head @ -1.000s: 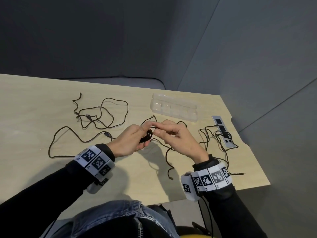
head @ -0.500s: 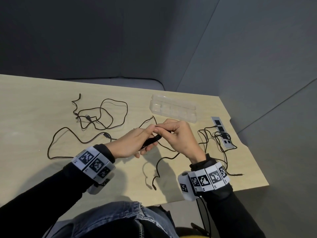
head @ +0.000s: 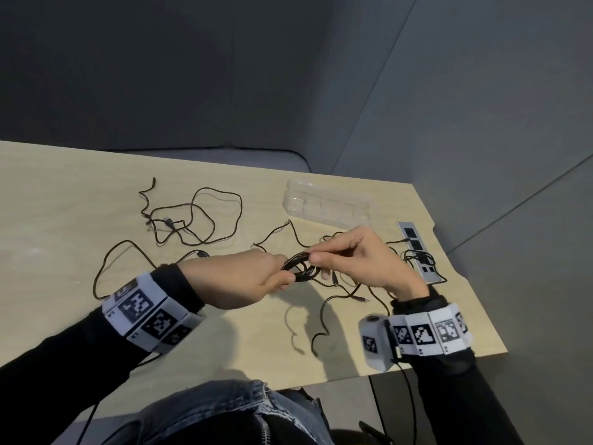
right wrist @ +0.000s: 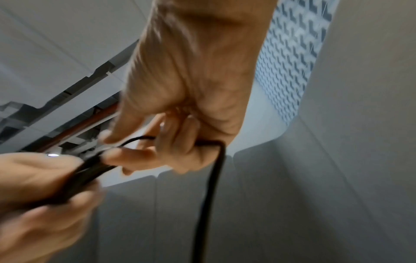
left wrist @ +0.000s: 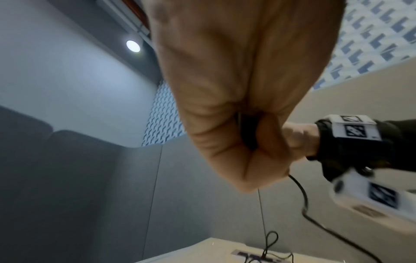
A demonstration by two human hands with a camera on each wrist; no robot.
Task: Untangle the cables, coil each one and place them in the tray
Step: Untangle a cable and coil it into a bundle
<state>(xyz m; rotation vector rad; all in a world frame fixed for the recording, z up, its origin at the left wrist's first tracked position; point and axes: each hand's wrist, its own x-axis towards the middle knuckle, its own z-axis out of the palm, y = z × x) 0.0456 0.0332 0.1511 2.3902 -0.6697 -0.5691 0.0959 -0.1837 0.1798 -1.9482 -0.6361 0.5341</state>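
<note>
Pale wood makes the bench (head: pixel 64 200), and it carries everything, ordered here from the biggest thing to the smallest. Near its far right side lies the clear plastic tray (head: pixel 327 203), with no cable in it, probably kept close so that a finished coil has a short way to go. On the left part a loose black cable (head: pixel 199 220) lies spread in wide loops, and another tangled cable (head: pixel 417 261) lies over a grey socket strip (head: pixel 417 252) at the right edge; I judge that both wait for their turn.

Above the middle of the bench the two hands meet. The left hand (head: pixel 244 281) has its fingers curled around a small black coil (head: pixel 300 271), so the finished turns cannot spring open. The right hand (head: pixel 362 261) pinches the cable with thumb and forefinger just where it joins the coil, and its other fingers are bent, with the cable passing through them in the right wrist view. This grip seems chosen to lay the next turn. The coil sits between the two hands, touching both. Its free tail (head: pixel 321 329) hangs down to the bench near the front edge.
</note>
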